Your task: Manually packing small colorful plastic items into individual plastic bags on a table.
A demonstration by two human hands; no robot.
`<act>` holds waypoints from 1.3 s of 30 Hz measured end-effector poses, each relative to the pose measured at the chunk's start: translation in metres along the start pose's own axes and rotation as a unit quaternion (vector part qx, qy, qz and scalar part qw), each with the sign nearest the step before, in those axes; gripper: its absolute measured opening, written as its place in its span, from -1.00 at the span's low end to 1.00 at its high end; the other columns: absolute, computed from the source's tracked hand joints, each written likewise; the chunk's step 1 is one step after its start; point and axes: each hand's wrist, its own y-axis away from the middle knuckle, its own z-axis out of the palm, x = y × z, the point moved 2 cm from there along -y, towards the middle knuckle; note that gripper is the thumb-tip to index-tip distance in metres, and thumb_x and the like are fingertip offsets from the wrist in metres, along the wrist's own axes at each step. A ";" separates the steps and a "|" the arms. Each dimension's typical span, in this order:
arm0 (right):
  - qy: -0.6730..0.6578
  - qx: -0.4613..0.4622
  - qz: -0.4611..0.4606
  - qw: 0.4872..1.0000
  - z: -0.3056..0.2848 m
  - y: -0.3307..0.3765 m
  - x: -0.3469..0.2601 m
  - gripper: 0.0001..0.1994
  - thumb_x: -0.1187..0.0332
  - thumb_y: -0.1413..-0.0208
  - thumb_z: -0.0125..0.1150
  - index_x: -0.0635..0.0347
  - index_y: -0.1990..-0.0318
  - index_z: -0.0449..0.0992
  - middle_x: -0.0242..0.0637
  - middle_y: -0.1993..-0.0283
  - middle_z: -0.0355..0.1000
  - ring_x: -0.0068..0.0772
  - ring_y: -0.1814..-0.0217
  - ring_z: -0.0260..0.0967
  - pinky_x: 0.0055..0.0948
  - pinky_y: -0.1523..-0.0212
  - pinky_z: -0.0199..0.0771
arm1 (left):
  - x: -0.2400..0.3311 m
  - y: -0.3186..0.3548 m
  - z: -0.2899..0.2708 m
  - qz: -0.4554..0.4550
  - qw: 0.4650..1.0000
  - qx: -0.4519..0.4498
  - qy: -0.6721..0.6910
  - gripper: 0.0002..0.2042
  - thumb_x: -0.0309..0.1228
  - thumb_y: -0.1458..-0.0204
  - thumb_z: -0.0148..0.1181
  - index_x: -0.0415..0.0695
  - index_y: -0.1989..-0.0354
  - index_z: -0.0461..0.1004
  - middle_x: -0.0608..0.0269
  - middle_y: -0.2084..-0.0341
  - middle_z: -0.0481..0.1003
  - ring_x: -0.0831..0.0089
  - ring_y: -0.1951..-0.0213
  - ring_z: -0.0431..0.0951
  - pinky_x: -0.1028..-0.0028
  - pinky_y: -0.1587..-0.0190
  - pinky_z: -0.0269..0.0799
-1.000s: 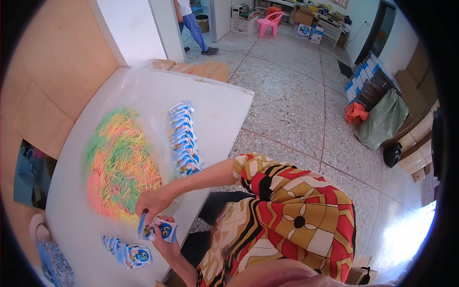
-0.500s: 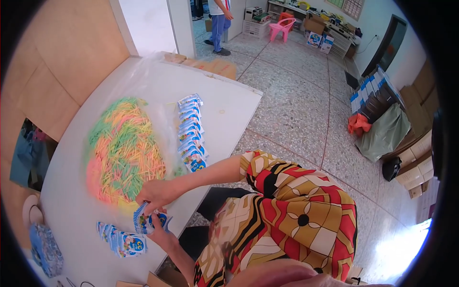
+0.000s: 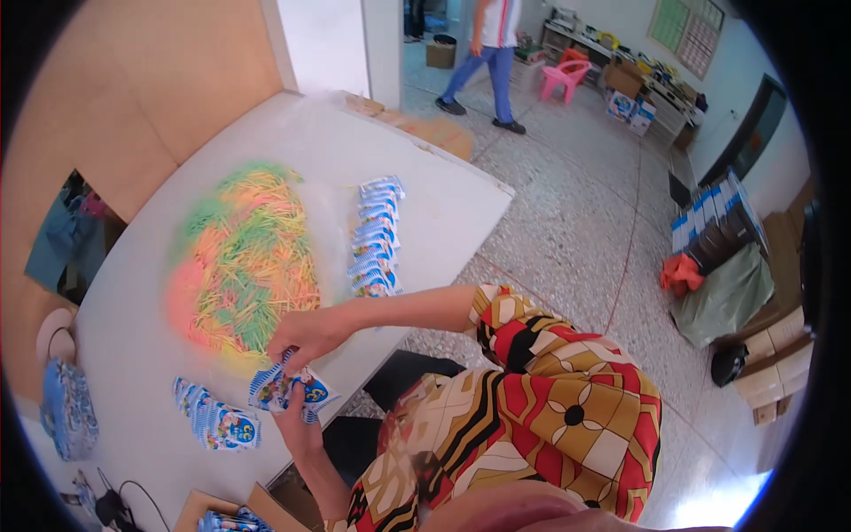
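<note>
My left hand [image 3: 300,418] holds a small blue-and-white printed packet [image 3: 312,391], its thumb lying across the front. My right hand [image 3: 306,337] is closed at the packet's upper edge, fingers pointing down; whether anything else is between them is hidden. Beyond the hands lies a big heap of thin pink, yellow, green and orange sticks [image 3: 257,266] on clear plastic. Nearest my left hand, a fanned row of similar packets [image 3: 222,424] rests on the white table [image 3: 133,372]. A longer overlapping row of packets [image 3: 376,235] lies to the right of the heap.
A cardboard box [image 3: 197,510] with more packets stands at the lower edge, near a black cable [image 3: 146,501]. A patterned blue bag [image 3: 69,412] sits at the left. Farther off are a walking person [image 3: 496,66], a pink chair [image 3: 565,80] and stacked cartons [image 3: 767,359].
The view has shifted, bringing the box of packets into sight below. Both hands stay at the packet. The person in the background has walked to the right.
</note>
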 end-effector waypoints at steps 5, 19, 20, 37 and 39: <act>0.005 0.034 0.065 0.997 0.000 0.005 -0.012 -0.74 0.25 0.10 0.28 0.27 0.39 0.46 -0.21 0.53 0.43 -0.27 0.49 0.40 -0.34 0.50 0.27 | -0.003 -0.005 -0.003 0.064 0.997 0.002 -0.042 -0.62 -0.66 0.01 0.12 -0.24 -0.02 0.28 0.17 0.15 0.44 0.44 0.20 0.49 0.48 0.16 0.42; 0.125 -0.062 0.027 0.990 -0.017 -0.007 -0.065 -0.75 0.25 0.03 0.23 0.31 0.45 0.43 -0.10 0.57 0.39 -0.11 0.48 0.39 -0.26 0.48 0.27 | 0.035 0.027 0.019 0.041 0.999 -0.031 -0.014 -0.55 -0.67 0.03 0.13 -0.21 -0.07 0.23 0.19 0.12 0.45 0.41 0.14 0.51 0.45 0.08 0.45; 0.127 -0.073 0.025 0.989 -0.017 -0.006 -0.069 -0.75 0.25 0.03 0.23 0.31 0.45 0.43 -0.10 0.57 0.39 -0.11 0.48 0.39 -0.26 0.48 0.27 | 0.035 0.028 0.022 0.047 0.997 -0.049 -0.026 -0.54 -0.68 0.04 0.13 -0.22 -0.08 0.23 0.18 0.12 0.44 0.41 0.14 0.51 0.45 0.08 0.45; 0.008 -0.101 0.164 0.981 0.003 -0.023 -0.072 -0.81 0.34 -0.08 0.20 0.28 0.25 0.53 -0.39 0.40 0.45 -0.69 0.38 0.38 -0.63 0.37 0.38 | 0.048 0.049 0.022 0.119 0.993 0.023 0.010 -0.63 -0.64 0.18 0.32 -0.26 0.13 0.41 0.22 0.25 0.51 0.51 0.23 0.53 0.47 0.15 0.47; 0.069 -0.082 0.148 0.983 0.001 -0.020 -0.070 -0.83 0.35 -0.10 0.17 0.29 0.29 0.52 -0.40 0.43 0.44 -0.70 0.41 0.37 -0.63 0.38 0.35 | 0.048 0.052 0.023 0.117 0.993 0.010 0.020 -0.61 -0.63 0.17 0.32 -0.24 0.10 0.40 0.22 0.21 0.51 0.51 0.20 0.52 0.47 0.12 0.47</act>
